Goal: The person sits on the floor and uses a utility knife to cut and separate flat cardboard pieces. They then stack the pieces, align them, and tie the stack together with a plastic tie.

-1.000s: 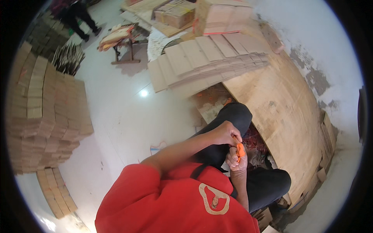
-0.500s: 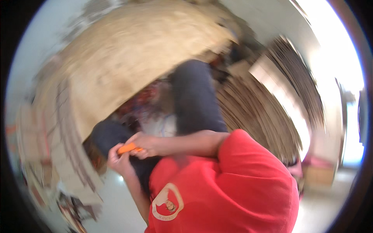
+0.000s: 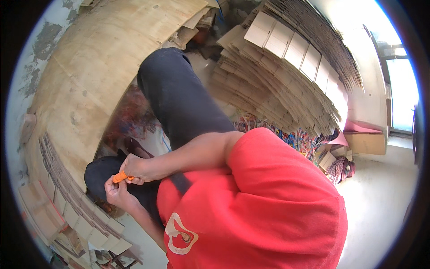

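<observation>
A small orange object (image 3: 120,176), short and rounded like a handle, sits between my two hands over my left knee; its exact kind does not show. My right hand (image 3: 136,168) is closed round one end of it, with a bit of orange peeking out under the fingers. Against the other end press the fingers and thumb of my left hand (image 3: 117,193), just below and to the left. Most of the object is covered by the fingers.
A broad plywood table (image 3: 103,49) stands ahead and to the left. Tall stacks of flattened cardboard (image 3: 277,85) fill the far right, with more cardboard (image 3: 74,197) at the left. Colourful wires or strips (image 3: 291,141) lie below the right stack. A brown box (image 3: 367,142) stands farther right.
The view has swung to the right, bringing more of the right cardboard stack in. My hands have come closer together, and less of the orange object shows between them.
</observation>
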Tool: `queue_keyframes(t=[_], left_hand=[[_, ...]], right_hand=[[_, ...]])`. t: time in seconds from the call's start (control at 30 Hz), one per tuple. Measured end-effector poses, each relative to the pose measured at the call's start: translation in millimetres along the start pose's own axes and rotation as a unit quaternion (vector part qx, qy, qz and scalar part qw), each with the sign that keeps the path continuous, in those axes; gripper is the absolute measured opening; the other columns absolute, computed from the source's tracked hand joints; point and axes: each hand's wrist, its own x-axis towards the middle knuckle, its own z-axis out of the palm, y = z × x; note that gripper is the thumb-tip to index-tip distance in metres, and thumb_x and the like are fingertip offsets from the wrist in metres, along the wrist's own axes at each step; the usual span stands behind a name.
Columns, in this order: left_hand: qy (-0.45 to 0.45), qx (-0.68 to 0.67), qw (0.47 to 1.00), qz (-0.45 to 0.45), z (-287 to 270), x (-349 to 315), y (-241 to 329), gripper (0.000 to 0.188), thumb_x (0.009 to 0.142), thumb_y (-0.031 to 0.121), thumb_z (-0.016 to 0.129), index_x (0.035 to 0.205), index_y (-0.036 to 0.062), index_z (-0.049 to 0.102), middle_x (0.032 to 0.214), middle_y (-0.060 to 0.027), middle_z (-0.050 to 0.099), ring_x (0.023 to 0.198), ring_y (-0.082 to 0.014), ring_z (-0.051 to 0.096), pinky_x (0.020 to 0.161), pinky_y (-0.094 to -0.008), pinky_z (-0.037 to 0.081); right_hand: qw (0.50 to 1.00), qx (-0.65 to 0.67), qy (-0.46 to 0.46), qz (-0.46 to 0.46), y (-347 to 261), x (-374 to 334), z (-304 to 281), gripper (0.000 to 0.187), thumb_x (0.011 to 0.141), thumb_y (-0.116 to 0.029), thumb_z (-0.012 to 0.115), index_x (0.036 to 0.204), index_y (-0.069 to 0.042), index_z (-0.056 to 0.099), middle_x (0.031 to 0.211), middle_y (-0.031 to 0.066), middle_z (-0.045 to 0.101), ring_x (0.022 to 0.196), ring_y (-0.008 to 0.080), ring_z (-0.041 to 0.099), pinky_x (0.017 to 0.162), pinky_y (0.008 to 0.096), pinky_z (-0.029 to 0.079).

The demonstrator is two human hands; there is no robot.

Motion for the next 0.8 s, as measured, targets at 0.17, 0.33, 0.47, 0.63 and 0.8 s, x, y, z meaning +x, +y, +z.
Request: queue_keyframes(t=[0.17, 0.33, 0.47, 0.63, 0.8], left_hand=[[-0.001, -0.023, 1.0, -0.007, 17.1, 1.8, 8.8, 0.019, 0.079, -0.013, 0.062, 0.098, -0.0088, 0.061, 0.098, -0.0128, 0.063, 0.089, -0.0174, 0.061, 0.086, -0.0307, 0.05], [-0.106, -0.175, 0.977, -0.062, -16.9, 18.3, -8.1, 0.029, 0.078, -0.013, 0.062, 0.107, -0.0108, 0.061, 0.107, -0.0184, 0.064, 0.095, -0.0237, 0.063, 0.091, -0.0351, 0.05], [-0.081, -0.131, 0.987, -0.044, -22.3, 16.7, -2.9, 0.03, 0.078, -0.014, 0.062, 0.108, -0.0122, 0.061, 0.103, -0.0191, 0.065, 0.093, -0.023, 0.064, 0.088, -0.0328, 0.052], [0.028, -0.076, 0.996, -0.042, 15.9, 5.3, -1.1, 0.027, 0.078, -0.017, 0.057, 0.104, -0.0131, 0.063, 0.1, -0.0191, 0.066, 0.088, -0.0223, 0.065, 0.083, -0.031, 0.054], [0.049, -0.125, 0.987, -0.092, 39.6, -3.3, 19.3, 0.03, 0.084, -0.012, 0.05, 0.113, -0.0117, 0.058, 0.103, -0.0188, 0.063, 0.09, -0.023, 0.064, 0.084, -0.0307, 0.053]], right_hand=[[0.998, -0.024, 0.047, -0.041, -0.6, 3.3, -2.4, 0.015, 0.087, -0.002, 0.06, 0.074, 0.004, 0.063, 0.054, 0.0069, 0.05, 0.035, 0.01, 0.035, 0.032, 0.0253, 0.022], [0.993, -0.024, -0.113, 0.027, -17.8, -0.7, -14.3, 0.009, 0.084, -0.004, 0.066, 0.077, 0.001, 0.069, 0.053, 0.0052, 0.051, 0.035, 0.0079, 0.035, 0.032, 0.0223, 0.022], [0.992, -0.066, -0.106, -0.015, -18.4, -6.6, -10.5, 0.008, 0.082, -0.002, 0.066, 0.076, 0.001, 0.069, 0.053, 0.0061, 0.052, 0.035, 0.008, 0.036, 0.032, 0.0228, 0.024], [0.977, -0.146, 0.067, -0.14, -9.4, -6.4, -6.0, 0.008, 0.077, 0.001, 0.065, 0.069, 0.004, 0.066, 0.052, 0.01, 0.056, 0.037, 0.0144, 0.048, 0.033, 0.029, 0.033], [0.922, -0.212, 0.119, -0.301, 8.0, 16.4, -10.4, 0.007, 0.072, 0.005, 0.064, 0.066, 0.006, 0.067, 0.053, 0.012, 0.06, 0.043, 0.0162, 0.056, 0.039, 0.0311, 0.041]])
